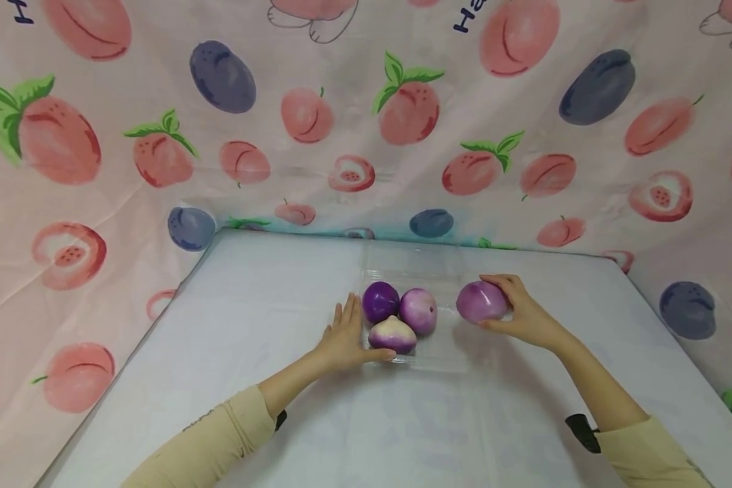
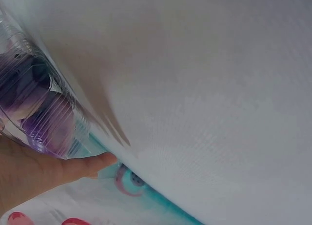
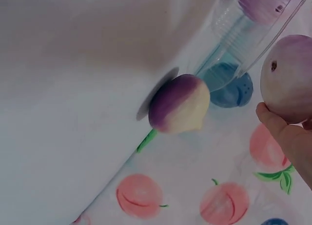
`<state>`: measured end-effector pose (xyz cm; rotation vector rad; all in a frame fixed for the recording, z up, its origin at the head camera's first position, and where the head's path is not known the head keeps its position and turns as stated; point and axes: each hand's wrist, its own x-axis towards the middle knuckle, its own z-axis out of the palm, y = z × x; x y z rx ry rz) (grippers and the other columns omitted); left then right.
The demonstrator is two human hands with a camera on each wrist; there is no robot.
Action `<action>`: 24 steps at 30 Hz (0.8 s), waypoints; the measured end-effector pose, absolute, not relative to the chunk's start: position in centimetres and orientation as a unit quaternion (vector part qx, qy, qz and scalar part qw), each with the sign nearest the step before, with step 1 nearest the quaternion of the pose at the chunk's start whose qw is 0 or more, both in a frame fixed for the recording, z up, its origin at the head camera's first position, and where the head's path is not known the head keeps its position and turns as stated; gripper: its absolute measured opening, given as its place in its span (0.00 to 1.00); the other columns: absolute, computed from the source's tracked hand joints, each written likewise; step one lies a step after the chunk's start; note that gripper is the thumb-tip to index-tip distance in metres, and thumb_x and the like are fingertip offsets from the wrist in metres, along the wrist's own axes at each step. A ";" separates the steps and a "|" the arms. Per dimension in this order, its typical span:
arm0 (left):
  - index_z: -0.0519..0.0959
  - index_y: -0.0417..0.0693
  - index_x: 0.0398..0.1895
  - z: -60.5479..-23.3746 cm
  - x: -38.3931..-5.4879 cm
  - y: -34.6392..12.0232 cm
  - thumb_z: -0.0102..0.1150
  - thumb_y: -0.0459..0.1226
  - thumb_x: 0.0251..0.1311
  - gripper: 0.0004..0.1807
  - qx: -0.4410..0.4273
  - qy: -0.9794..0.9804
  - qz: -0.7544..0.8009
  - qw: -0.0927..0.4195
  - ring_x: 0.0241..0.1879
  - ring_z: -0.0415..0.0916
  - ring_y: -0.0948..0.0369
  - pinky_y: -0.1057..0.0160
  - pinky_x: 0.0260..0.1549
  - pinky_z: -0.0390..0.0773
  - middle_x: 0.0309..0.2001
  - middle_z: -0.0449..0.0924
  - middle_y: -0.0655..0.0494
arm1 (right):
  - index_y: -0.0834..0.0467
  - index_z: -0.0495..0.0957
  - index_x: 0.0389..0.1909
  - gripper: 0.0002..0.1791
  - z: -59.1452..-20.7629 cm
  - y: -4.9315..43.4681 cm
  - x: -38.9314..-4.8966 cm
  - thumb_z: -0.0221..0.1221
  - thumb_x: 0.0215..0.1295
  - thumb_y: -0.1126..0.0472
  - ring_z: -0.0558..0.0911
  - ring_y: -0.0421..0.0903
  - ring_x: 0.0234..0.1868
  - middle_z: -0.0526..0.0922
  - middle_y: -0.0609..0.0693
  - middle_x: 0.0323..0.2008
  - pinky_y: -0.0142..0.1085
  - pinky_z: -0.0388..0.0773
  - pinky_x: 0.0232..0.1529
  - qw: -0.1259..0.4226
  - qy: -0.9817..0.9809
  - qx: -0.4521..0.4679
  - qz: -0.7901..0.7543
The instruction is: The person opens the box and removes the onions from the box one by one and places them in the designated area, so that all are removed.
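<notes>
A purple turnip (image 1: 480,303) is being clamped in the grip of the right hand (image 1: 522,316), just beside a clear container (image 1: 448,342) being touched by the straight-fingered left hand (image 1: 344,343); slippage is probably being risked by the turnip's smooth skin, tipping by any knock.

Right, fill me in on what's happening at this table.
A person's right hand holds a purple turnip-like vegetable beside a clear container. The left hand lies along the container's left side, thumb at its near edge. Inside sit three more: a dark one, a pale one and a white-topped one. The right wrist view shows another one outside the container.
</notes>
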<state>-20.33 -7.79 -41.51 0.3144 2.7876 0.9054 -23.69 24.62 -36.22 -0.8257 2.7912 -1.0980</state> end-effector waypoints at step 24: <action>0.35 0.35 0.73 -41.7 -20.3 -7.9 0.63 0.66 0.44 0.69 0.105 0.941 0.307 0.098 0.73 0.28 0.38 0.31 0.63 0.49 0.75 0.28 0.41 | 0.73 0.48 0.65 0.42 -37.0 30.3 -23.9 0.63 0.60 0.62 0.65 0.69 0.58 0.56 0.71 0.61 0.11 0.65 0.40 0.002 0.895 -0.143 -0.422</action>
